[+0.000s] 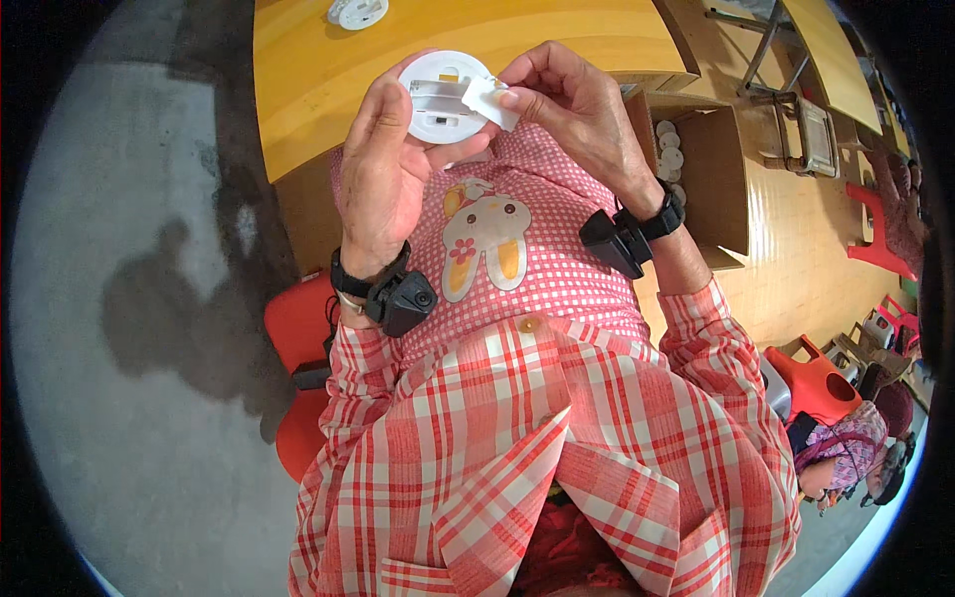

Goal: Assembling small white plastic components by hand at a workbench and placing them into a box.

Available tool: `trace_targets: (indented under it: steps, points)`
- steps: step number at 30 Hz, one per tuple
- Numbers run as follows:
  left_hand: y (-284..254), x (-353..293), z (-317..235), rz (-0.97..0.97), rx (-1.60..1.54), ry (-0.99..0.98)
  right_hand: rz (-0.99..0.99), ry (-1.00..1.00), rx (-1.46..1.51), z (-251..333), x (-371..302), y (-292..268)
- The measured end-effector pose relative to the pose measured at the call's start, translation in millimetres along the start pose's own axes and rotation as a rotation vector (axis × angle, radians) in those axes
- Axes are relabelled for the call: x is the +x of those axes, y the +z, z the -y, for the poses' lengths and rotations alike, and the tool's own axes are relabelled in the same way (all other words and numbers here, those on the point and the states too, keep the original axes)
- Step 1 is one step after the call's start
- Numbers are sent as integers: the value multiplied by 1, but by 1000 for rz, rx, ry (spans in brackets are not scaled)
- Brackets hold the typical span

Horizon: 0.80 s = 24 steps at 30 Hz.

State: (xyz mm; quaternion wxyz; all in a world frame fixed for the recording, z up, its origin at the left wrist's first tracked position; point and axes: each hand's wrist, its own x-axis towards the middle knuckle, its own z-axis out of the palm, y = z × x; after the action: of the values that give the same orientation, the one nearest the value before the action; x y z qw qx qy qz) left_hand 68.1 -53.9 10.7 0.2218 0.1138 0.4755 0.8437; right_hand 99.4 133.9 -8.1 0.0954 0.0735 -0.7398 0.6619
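Observation:
My left hand [383, 164] is closed around the edge of a round white plastic disc [423, 124], with the thumb at its left side. The disc has a long recess across its middle and a small dark switch-like part below that. In my right hand [577, 114], thumb and forefinger pinch a small white piece [489, 99], flat like paper or a sticker. It overlaps the disc's right side; whether it is attached there I cannot tell. Both hands are raised in front of a pink checked apron [557, 239] with a rabbit on it.
Another white round part [360, 12] lies on the yellow table [308, 90]. At the right, an open cardboard box [721, 169] holds several white discs [672, 157]. Red stools [816, 383] and a seated person [846, 448] are farther right. A folding table [836, 50] stands beyond.

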Motion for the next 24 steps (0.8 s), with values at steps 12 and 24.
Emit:
trace_targets:
  steps: [12,24]
  points:
    - [-8,2,5,-96,25,-109,80,-341,-143,2,3,-5]
    - [-12,-1,6,43,56,-260,197,-528,-477,16,7,-10]
